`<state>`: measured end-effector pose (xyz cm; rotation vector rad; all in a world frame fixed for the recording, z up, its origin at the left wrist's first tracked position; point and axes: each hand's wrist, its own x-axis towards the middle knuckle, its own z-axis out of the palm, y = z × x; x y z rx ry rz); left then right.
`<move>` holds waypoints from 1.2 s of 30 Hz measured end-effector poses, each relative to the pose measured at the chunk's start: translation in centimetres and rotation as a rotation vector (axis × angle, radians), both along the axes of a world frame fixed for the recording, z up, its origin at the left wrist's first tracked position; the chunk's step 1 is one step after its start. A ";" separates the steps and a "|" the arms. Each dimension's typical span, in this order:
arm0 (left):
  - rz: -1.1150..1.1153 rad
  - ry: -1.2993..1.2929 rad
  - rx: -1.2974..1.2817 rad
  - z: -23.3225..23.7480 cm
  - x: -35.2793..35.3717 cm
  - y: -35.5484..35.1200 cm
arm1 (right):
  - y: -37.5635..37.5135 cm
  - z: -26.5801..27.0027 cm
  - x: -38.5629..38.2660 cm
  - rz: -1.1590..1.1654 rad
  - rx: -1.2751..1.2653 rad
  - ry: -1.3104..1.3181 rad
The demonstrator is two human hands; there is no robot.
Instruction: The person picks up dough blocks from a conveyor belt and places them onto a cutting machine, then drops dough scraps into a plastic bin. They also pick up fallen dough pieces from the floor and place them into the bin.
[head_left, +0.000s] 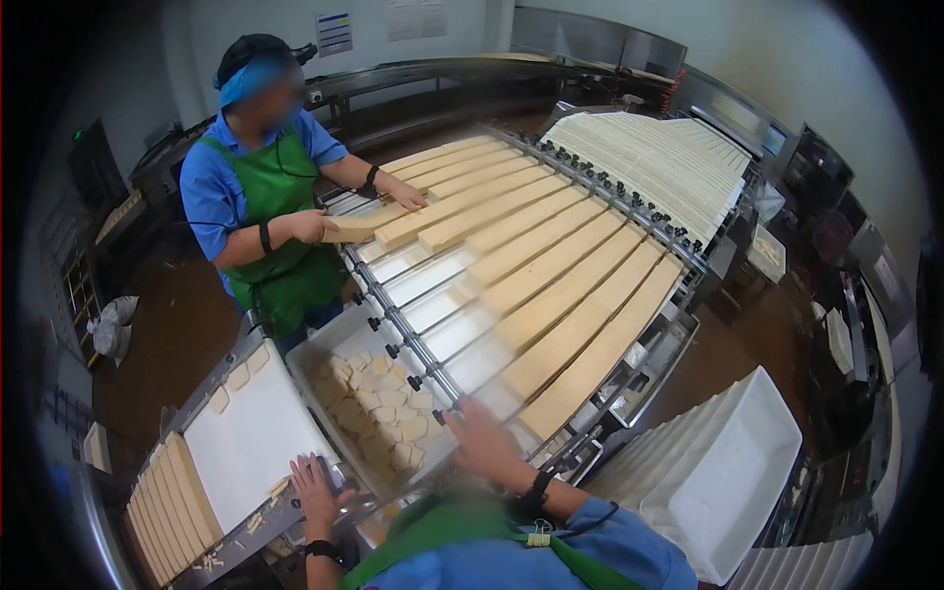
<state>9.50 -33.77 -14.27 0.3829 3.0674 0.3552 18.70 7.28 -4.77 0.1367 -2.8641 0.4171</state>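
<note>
My left hand (317,495) lies with spread fingers at the metal edge of a side conveyor, beside its white belt (246,442), and holds nothing. My right hand (482,442) reaches over the front rail (405,332) of the large conveyor, near the end of the closest slabs. Its fingers look stretched out and slightly blurred, with nothing visible in them. Long tan food slabs (590,295) lie in parallel lanes on the large conveyor. Below the rail, between my hands and the co-worker, a white bin (313,379) holds many pale cut pieces (383,403).
Across the conveyor, a co-worker (270,187) in a green apron holds a slab (354,228) with both hands. Several slabs (172,506) lie side by side at lower left. Stacked white trays (733,482) stand at my right. White strips (649,162) fill the conveyor's far section.
</note>
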 end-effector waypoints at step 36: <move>-0.022 0.085 0.110 0.5 -0.2 0.5 | 0.3 -2.1 -1.6 0.039 -0.071 -0.069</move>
